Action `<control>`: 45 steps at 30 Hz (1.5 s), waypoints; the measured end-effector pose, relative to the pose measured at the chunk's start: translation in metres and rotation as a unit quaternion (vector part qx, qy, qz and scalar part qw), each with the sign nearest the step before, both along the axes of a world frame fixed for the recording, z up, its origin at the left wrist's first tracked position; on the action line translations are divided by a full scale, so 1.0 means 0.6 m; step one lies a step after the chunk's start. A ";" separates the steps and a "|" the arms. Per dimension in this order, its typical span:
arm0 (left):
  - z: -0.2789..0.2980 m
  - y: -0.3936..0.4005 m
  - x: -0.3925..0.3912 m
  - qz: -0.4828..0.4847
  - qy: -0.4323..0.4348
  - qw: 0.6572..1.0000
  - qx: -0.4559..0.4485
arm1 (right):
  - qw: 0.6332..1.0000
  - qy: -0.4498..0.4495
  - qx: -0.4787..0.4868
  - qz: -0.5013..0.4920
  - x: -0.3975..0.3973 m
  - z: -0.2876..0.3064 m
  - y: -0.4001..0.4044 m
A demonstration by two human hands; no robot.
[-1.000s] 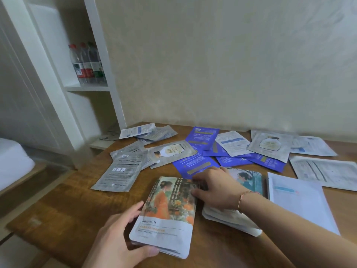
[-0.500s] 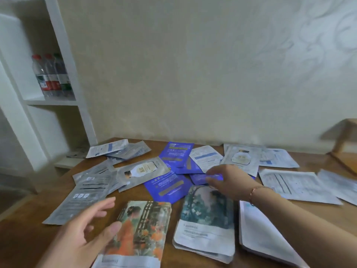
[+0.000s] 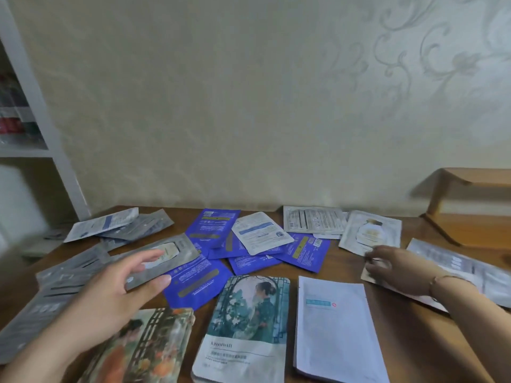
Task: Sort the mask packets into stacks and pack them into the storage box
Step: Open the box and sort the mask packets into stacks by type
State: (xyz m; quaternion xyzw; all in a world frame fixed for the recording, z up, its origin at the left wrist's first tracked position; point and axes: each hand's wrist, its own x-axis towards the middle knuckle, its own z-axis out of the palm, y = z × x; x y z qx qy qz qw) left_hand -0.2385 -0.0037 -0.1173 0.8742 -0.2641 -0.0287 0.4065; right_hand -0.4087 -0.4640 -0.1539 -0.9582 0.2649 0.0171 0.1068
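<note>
Mask packets lie scattered on the wooden table (image 3: 345, 266). Three sorted stacks sit at the front: an orange-picture stack (image 3: 149, 346), a green-picture stack (image 3: 246, 324) and a plain white stack (image 3: 334, 333). Loose blue packets (image 3: 211, 230) fill the middle, with silver packets (image 3: 69, 275) at the left. My left hand (image 3: 116, 294) hovers open, its fingertips at a silver packet with a pale bottle print (image 3: 177, 255). My right hand (image 3: 392, 266) curls its fingers on the end of a pale packet (image 3: 369, 277) at the right. No storage box shows.
A white shelf unit (image 3: 63, 172) with bottles stands at the left by the table's corner. A small wooden rack (image 3: 470, 214) sits at the back right. More white printed packets (image 3: 312, 223) lie along the wall, and a bottle-print one (image 3: 370, 233) beside them.
The view has swung right. My right hand left the green-picture stack and moved right to the pale packet. My left hand rose off the orange-picture stack toward the silver packet.
</note>
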 end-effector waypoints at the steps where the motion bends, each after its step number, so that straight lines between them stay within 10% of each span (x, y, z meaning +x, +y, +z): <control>1: 0.003 -0.002 0.005 -0.005 0.003 1.000 0.013 | 1.000 0.002 -0.006 -0.013 -0.008 -0.002 -0.011; 12: -0.107 0.109 0.144 0.135 0.016 0.951 0.276 | 0.987 -0.011 -0.147 -0.059 0.025 0.010 -0.023; 21: -0.078 0.102 0.096 0.124 0.029 0.962 0.240 | 0.995 0.042 -0.092 0.006 0.088 0.004 -0.009; 32: 0.040 -0.085 -0.109 -0.091 -0.098 0.964 0.229 | 0.986 -0.056 -0.155 0.007 -0.037 -0.009 -0.016; 45: -0.010 -0.323 -0.277 -0.299 -0.140 0.908 0.259 | 0.995 0.085 -0.055 0.015 -0.033 0.024 -0.030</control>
